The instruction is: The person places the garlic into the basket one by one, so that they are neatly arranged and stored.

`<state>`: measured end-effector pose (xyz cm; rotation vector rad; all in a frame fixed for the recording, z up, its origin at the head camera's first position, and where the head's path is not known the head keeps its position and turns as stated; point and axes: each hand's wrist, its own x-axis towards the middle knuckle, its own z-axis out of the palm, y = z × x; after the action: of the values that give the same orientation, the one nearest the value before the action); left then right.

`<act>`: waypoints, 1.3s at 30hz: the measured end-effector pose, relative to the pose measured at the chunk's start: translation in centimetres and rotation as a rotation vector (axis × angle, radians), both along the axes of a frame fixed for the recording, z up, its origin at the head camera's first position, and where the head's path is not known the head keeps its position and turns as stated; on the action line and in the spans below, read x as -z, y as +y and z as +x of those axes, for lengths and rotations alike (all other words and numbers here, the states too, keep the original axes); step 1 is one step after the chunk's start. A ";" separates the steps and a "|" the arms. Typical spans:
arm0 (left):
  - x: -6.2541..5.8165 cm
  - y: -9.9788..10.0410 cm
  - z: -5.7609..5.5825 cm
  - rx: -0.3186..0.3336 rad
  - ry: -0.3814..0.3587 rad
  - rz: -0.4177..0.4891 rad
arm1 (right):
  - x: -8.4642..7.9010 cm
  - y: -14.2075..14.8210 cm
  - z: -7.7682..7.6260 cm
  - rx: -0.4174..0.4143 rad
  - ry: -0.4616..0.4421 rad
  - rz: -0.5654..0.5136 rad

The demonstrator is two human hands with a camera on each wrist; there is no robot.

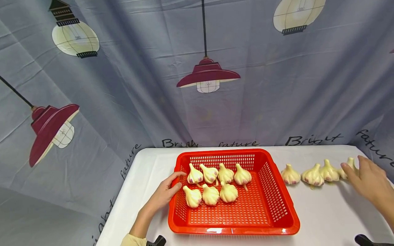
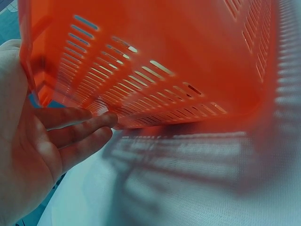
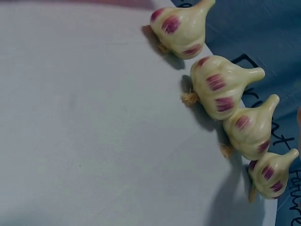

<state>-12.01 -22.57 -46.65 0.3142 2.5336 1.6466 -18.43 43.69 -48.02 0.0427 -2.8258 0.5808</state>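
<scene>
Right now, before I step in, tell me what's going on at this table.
A person's left hand holds the red basket by its left rim. Inside lie seven garlic bulbs, four in the back row and three in front. Four more sit in a line on the white table, right of the basket. The right hand is at the rightmost bulb; whether it touches it, I cannot tell.

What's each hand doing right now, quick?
Left hand: closed, gripping the red basket at its left side.
Right hand: open, holding nothing, by the rightmost garlic bulb.
</scene>
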 end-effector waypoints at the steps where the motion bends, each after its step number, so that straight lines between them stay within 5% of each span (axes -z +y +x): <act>1: 0.1 0.0 0.0 0.001 0.000 0.000 | 0.0 0.1 -0.2 0.003 -0.005 0.001; 10: 0.1 0.0 -0.2 -0.006 -0.006 -0.003 | -0.1 0.6 -1.2 0.101 -0.069 -0.012; 27: -0.1 -0.1 0.2 0.005 -0.006 0.024 | -0.9 -0.1 -3.3 0.376 -0.475 -0.274; 32: -0.1 0.0 0.2 0.003 -0.008 0.015 | -1.6 -0.6 -3.3 0.470 -0.535 -0.320; 39: -0.3 0.0 0.4 0.011 -0.006 0.031 | -1.8 -0.9 -3.5 0.484 -0.598 -0.313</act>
<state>-11.61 -22.58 -46.38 0.3242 2.5000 1.6813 -21.98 42.78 -46.17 -0.9931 -3.0540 1.0353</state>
